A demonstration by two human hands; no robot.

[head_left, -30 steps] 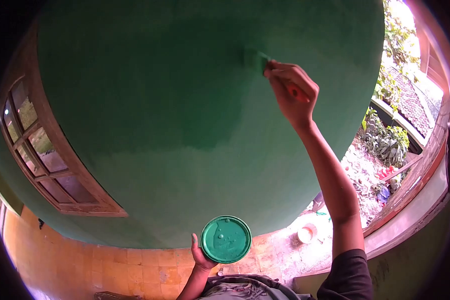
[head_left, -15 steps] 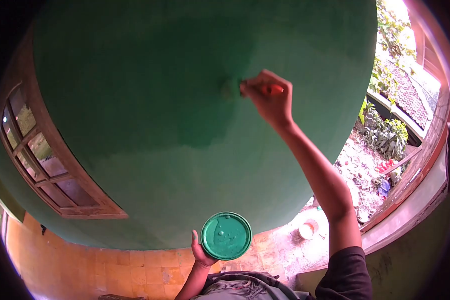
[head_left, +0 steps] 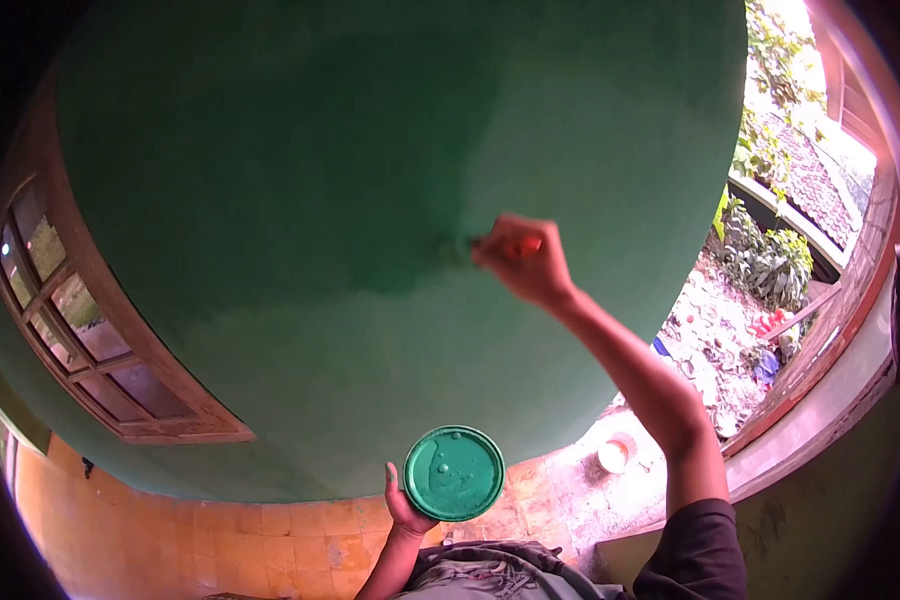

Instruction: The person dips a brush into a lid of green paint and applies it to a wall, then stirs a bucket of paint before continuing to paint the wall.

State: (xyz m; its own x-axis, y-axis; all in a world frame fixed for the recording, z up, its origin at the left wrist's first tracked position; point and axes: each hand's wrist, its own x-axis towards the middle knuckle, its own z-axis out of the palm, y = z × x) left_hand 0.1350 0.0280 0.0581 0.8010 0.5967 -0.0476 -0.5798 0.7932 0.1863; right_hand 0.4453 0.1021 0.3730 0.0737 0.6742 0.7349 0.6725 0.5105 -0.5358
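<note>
In front of the green wall [head_left: 370,370], my right hand [head_left: 525,258] is closed around a paintbrush [head_left: 528,245] with a reddish handle. The brush head, blurred, is at the wall near the lower right edge of a darker green patch [head_left: 370,180]. Low in the view my left hand [head_left: 408,510] holds a round green lid [head_left: 454,474] from below and its left side, thumb sticking up. Wet-looking green paint lies on the lid. The fingers under the lid are hidden.
A wooden-framed window [head_left: 100,330] is at the left. Orange floor tiles [head_left: 230,545] run along the wall's foot. A white bucket [head_left: 617,453] stands on the floor to the right. Beyond an opening at the right are plants [head_left: 765,255] and rubble.
My right hand has moved down along the wall with the brush, and slightly left. My left hand and the lid have hardly moved.
</note>
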